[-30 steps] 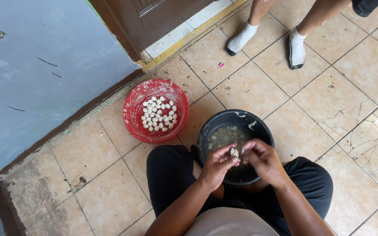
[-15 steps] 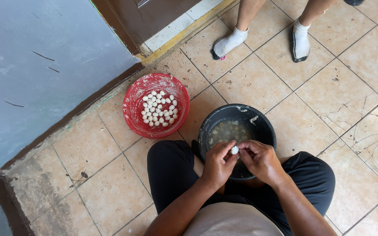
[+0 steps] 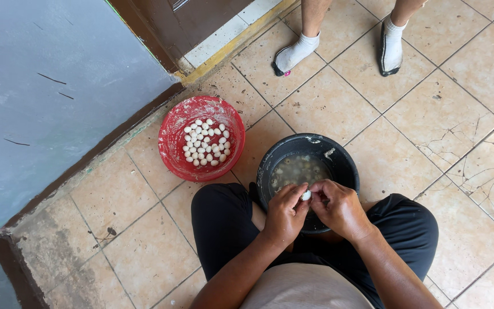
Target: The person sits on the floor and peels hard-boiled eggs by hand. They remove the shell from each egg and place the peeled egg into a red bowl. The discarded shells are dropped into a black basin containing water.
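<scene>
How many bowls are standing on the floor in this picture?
2. The red bowl with small white eggs stands by the wall. The black bowl, holding cloudy water, stands between the person's knees, partly hidden under the left hand and right hand.

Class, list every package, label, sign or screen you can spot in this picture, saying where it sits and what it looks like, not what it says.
None in view: no package, label, sign or screen.
Only unmarked containers: a round red basin of small white eggs by the wall, and a round black bucket beneath both hands.
</scene>
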